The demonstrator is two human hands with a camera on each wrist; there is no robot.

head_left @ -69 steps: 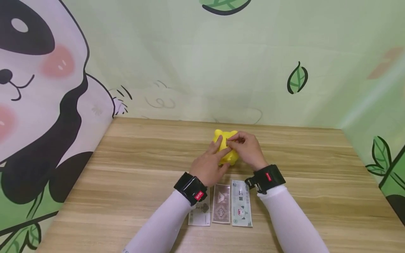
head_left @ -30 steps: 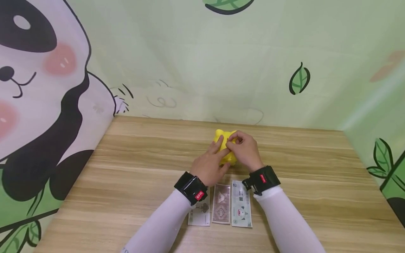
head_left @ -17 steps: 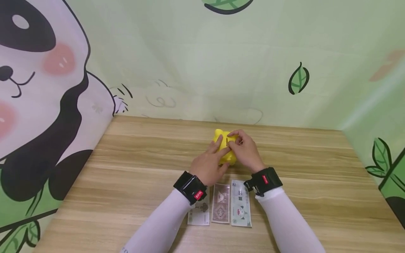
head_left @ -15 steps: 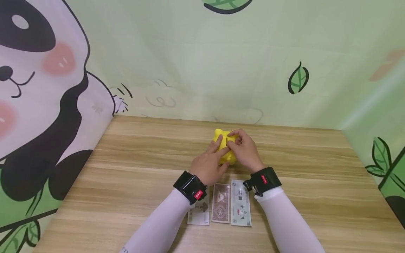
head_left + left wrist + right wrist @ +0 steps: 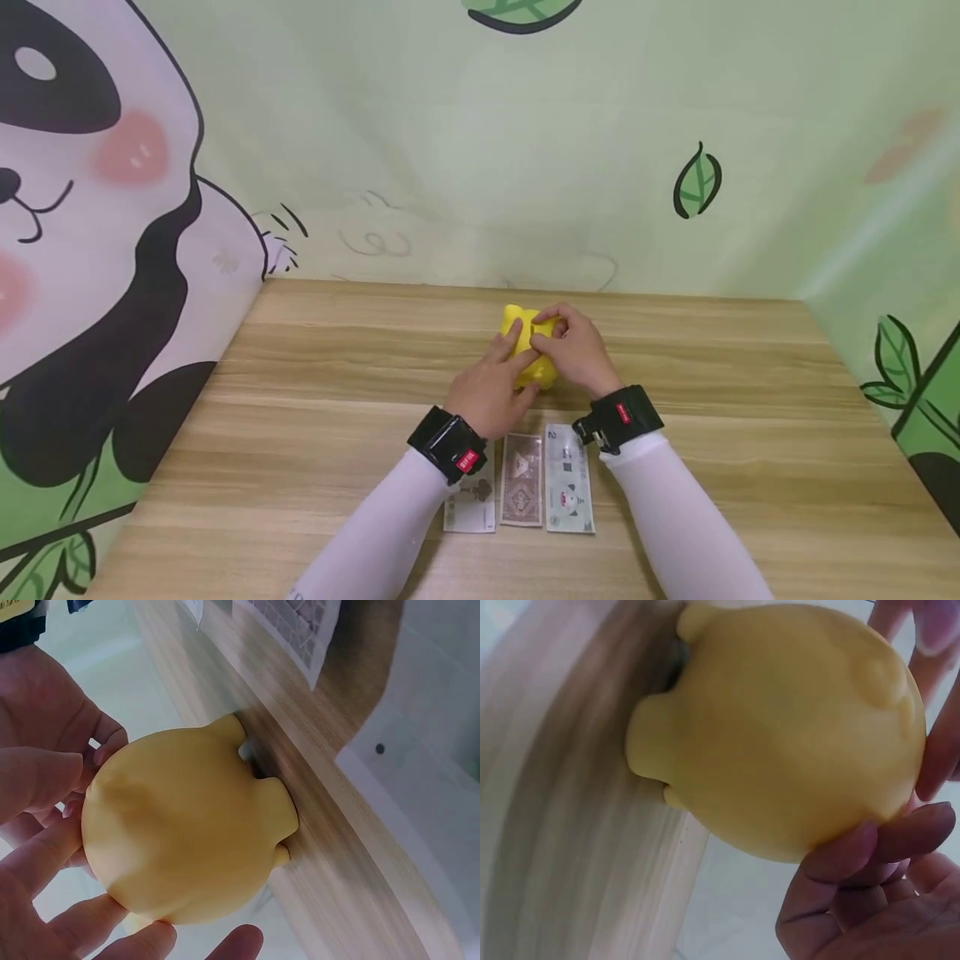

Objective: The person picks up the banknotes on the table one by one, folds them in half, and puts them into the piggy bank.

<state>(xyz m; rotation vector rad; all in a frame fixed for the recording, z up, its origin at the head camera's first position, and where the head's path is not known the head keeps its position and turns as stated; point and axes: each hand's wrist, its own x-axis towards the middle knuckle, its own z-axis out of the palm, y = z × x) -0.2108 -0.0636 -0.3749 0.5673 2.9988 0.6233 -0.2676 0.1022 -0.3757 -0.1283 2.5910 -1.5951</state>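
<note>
A yellow piggy bank [image 5: 545, 372], with small ears, stubby feet and a dark slot [image 5: 532, 330] on top, stands on the table. My left hand [image 5: 482, 398] holds it from the left and near side, fingers spread over its rounded top. From the right, my right hand [image 5: 579, 352] touches the top with bent fingers, thumb and index finger beside the slot. Whether anything lies between those fingertips is hidden. In the left wrist view both hands meet at the bank's [image 5: 180, 825] top. The right wrist view shows right fingers [image 5: 840, 851] against its shell.
Three play banknotes lie side by side on the wooden table [image 5: 315, 433] near me: a pale one [image 5: 471, 512] partly under my left wrist, a brown one [image 5: 522, 492] and a greenish one [image 5: 570, 496]. A panda-print backdrop [image 5: 525, 167] rises behind.
My right thumb and index finger, close together over the slot a second ago, have parted, and more of the slot shows. My left hand keeps its hold on the piggy bank.
</note>
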